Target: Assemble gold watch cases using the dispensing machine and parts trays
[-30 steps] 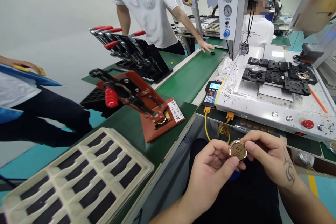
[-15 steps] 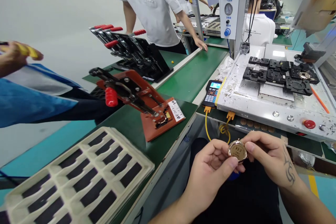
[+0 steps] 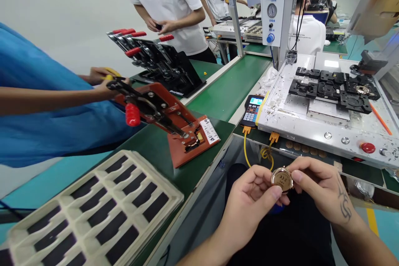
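Observation:
A round, gold-coloured watch case [image 3: 282,180] with a CE mark on its face is held above my lap. My left hand [image 3: 254,199] pinches it between thumb and fingers from the left. On the other side, my right hand [image 3: 314,185] grips its upper right edge with thumb and forefinger. The fingertips behind the case are partly hidden. To the left of my hands stands a red-brown toggle-clamp fixture [image 3: 187,158] with a red handle. A metal press bed [image 3: 280,110] bearing black jig blocks [image 3: 328,90] lies beyond my right hand.
A beige compartment tray [image 3: 177,199] lies at the lower left. Black clamps with red handles [image 3: 134,52] stand behind the fixture, beside a green belt [image 3: 215,95]. A keypad controller [image 3: 252,110] sits by the press. A blue-clothed person [image 3: 59,120] and a white-shirted person [image 3: 168,0] stand nearby.
My hands and the watch case stay almost still. The blue-clothed person has come in close behind the fixture. The white-shirted person has lifted a hand off the belt and holds a small dark thing.

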`<state>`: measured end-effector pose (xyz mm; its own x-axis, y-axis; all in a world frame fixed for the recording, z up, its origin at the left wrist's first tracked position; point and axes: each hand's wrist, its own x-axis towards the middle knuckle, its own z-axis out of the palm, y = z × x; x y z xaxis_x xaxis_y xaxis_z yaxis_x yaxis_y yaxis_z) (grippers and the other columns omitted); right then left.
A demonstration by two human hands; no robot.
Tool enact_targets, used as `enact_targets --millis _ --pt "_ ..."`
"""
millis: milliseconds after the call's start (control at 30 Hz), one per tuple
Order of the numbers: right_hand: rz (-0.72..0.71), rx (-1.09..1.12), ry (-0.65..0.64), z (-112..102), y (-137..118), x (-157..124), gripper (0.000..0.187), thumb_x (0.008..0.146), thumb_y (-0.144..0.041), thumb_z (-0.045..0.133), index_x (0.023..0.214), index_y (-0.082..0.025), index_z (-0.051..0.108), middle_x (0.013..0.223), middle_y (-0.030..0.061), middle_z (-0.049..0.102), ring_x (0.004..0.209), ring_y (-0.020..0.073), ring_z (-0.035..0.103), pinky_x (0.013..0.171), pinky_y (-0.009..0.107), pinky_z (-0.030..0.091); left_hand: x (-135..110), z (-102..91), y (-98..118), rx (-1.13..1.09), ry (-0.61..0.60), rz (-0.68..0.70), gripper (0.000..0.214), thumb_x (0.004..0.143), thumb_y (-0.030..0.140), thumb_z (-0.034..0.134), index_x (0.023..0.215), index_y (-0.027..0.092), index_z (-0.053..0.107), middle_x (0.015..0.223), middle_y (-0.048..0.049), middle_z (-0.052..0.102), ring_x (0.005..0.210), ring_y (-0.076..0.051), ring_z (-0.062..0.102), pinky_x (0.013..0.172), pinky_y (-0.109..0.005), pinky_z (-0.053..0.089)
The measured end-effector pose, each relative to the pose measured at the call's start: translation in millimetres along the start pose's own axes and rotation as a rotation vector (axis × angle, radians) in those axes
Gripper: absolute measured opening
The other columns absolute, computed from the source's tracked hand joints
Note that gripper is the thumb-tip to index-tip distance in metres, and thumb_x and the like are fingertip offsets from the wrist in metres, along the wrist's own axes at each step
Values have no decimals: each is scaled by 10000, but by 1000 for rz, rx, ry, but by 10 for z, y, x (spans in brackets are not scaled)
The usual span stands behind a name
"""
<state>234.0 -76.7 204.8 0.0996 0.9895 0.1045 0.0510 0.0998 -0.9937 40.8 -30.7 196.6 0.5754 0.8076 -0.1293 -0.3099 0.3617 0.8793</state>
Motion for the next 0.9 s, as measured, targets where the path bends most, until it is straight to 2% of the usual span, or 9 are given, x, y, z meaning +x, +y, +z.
enact_targets --millis 367,900 --pt "-7 30 -12 2 20 -10 149 1048 -378 733 1015 -286 845 828 2 772 644 109 646 594 187 539 13 -19 -9 11 5 -4 317 901 382 900 928 168 669 815 -4 795 721 -127 760 723 -233 605" --pt "1 -8 2 -18 65 -10 201 1051 -425 719 992 -273 837 803 11 754 636 118 634 578 203 522 -17 11 23 79 24 26 317 914 402 883 929 170 667 873 -7 799 747 -113 760 748 -216 599"
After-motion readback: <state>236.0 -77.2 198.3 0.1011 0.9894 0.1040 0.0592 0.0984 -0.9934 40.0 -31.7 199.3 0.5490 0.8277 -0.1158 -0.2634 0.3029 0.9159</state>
